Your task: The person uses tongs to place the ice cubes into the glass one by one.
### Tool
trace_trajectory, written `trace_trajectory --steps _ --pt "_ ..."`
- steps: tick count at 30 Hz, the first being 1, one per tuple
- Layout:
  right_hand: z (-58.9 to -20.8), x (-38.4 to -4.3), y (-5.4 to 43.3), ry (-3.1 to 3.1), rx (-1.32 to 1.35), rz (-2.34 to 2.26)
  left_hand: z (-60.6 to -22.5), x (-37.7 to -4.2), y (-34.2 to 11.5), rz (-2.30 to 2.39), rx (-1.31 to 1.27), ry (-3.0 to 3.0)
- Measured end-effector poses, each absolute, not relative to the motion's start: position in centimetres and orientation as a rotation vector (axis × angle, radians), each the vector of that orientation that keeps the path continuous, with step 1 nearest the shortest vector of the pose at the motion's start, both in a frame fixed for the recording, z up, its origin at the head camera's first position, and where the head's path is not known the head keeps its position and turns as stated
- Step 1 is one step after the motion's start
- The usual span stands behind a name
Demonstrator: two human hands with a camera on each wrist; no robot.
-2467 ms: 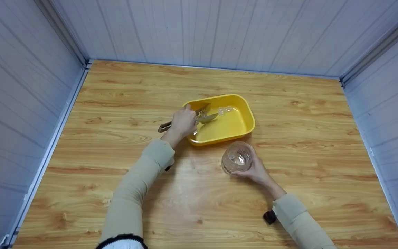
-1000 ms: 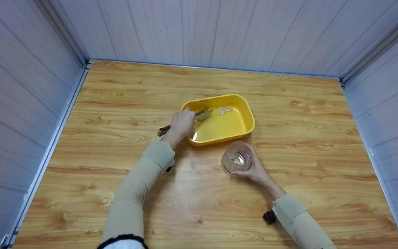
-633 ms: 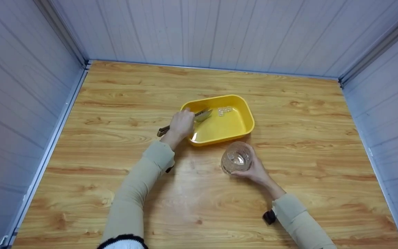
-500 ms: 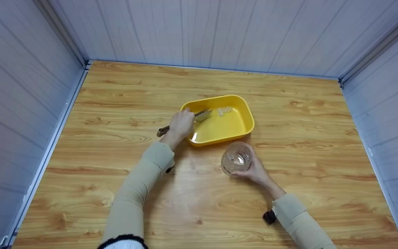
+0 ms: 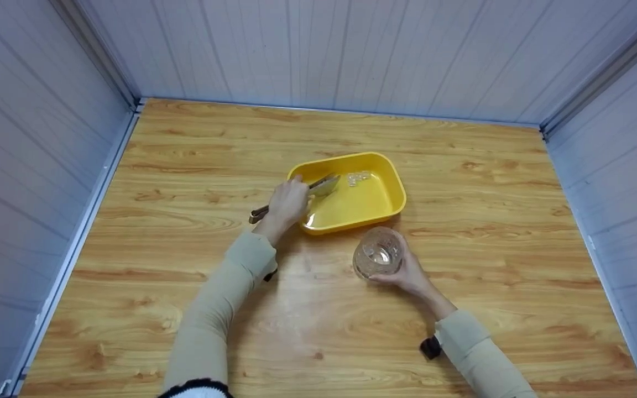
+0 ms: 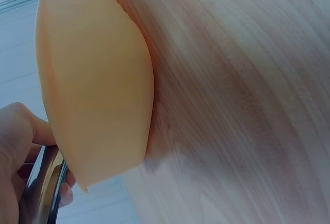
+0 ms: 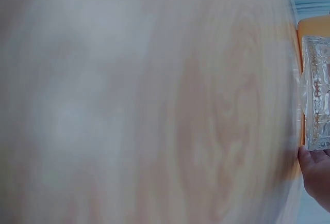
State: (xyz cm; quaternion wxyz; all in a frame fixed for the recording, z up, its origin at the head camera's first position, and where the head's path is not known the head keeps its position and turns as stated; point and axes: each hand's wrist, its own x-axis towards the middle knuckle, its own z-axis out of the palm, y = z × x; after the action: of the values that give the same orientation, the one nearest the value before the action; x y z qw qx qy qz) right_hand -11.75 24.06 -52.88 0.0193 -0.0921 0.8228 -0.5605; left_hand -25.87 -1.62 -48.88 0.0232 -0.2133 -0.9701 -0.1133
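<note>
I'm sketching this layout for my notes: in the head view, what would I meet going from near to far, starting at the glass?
Glass → yellow container's near rim → small clear pieces → container's far rim → back wall.

Metal tongs (image 5: 326, 188) slanted into a yellow tub (image 5: 354, 205), their ends near small clear pieces (image 5: 353, 179). A patterned clear glass (image 5: 377, 253) stood upright just beside the tub.
</note>
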Motion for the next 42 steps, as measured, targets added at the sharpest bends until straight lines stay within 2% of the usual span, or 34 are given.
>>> trace_trajectory --steps 23,42 --pt "-52.9 -11.9 24.1 2.518 -0.318 -1.767 -48.1 -23.8 -1.7 -0.442 -0.668 -2.857" --pt "-52.9 -11.8 24.0 2.537 -0.314 -1.764 -46.3 -21.3 -0.8 -0.548 -0.791 -2.741"
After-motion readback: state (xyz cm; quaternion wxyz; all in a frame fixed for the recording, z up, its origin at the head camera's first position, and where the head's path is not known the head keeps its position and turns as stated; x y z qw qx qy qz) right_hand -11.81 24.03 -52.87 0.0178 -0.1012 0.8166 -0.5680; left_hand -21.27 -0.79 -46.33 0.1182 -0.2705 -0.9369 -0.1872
